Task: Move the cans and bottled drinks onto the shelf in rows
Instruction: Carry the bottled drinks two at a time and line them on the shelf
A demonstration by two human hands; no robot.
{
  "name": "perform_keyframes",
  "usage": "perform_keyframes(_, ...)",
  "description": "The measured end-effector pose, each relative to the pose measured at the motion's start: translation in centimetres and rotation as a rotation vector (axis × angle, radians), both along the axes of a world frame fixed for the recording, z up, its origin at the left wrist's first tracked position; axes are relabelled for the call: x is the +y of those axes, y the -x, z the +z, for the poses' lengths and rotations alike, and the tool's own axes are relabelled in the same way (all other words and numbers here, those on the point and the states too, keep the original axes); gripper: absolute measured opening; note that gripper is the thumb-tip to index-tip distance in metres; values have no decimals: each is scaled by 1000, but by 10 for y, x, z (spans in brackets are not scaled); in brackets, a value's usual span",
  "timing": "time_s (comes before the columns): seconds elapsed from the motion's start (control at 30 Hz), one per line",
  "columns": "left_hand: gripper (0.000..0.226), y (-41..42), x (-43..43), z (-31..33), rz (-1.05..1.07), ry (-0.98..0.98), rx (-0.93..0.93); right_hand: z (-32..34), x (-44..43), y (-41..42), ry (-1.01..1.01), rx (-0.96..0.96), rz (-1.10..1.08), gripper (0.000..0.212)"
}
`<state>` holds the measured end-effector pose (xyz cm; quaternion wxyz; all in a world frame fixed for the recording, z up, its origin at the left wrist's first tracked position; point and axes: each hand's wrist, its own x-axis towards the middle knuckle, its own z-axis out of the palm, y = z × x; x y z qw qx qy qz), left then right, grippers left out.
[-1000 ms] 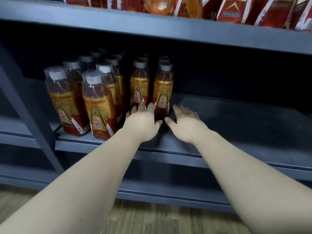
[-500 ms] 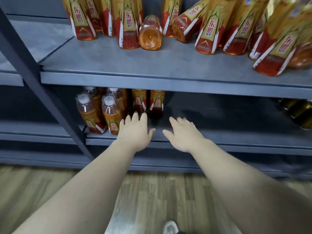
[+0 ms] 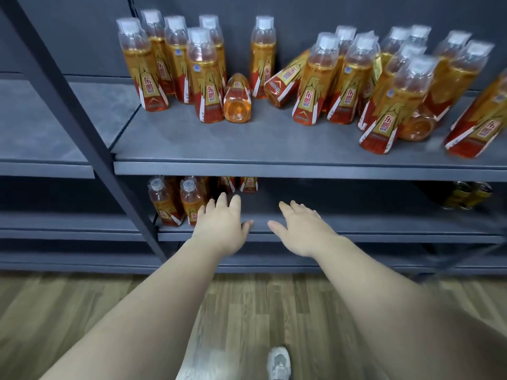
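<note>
**A:** Head view. What was hidden or hard to read?

**B:** The upper shelf [image 3: 247, 149] cut off the lower-shelf bottles [image 3: 164, 201]. Only two front ones showed caps. Of two further right, only label bottoms showed under the board. The cans [image 3: 466, 194] sat in shadow at the far right of the lower shelf [image 3: 384, 229], too dim for detail. The upper-shelf bottles [image 3: 310, 78] were blurred toward the right, and the last was cut by the frame edge.

**A:** Orientation?

**B:** The lower bottles stood upright, caps up, at the left end in files running front to back. Most upper bottles were upright but loosely grouped. One lying bottle [image 3: 237, 98] had its base toward the camera, long axis front to back. A leaning bottle [image 3: 285, 80] tilted right, against its neighbours.

**A:** Hands?

**B:** The left hand [image 3: 222, 223] and right hand [image 3: 299, 229] were both palm down, fingers spread, gripping nothing, at the lower shelf's front edge. The left overlapped the front bottle by the label; I could not tell whether it touched. The right was over bare shelf, well apart from the cans.

**A:** Surroundings?

**B:** A dark slanted post [image 3: 82, 111] stood left of the bottles. Below were a wood-grain floor [image 3: 55, 311] and one pale shoe [image 3: 278, 362].
</note>
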<state>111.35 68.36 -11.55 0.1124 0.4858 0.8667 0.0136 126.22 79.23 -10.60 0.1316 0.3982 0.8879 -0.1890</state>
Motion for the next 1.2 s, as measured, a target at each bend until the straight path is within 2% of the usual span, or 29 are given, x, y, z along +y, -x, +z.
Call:
perform_keyframes(0.5,66,17,-12,75,17,-147,78,96,-12,3,-139,85,18,71)
perform_keyframes(0.67,55,26,-4,91,38,-183,85,106,2,19,-166,108,32,72)
perform_keyframes(1.07,69,68,56,111,152,-160,103,116,81,72,-173,145,122,74)
perform_keyframes(1.2,65,79,79,112,159,-166,111,115,111,86,-155,156,131,75)
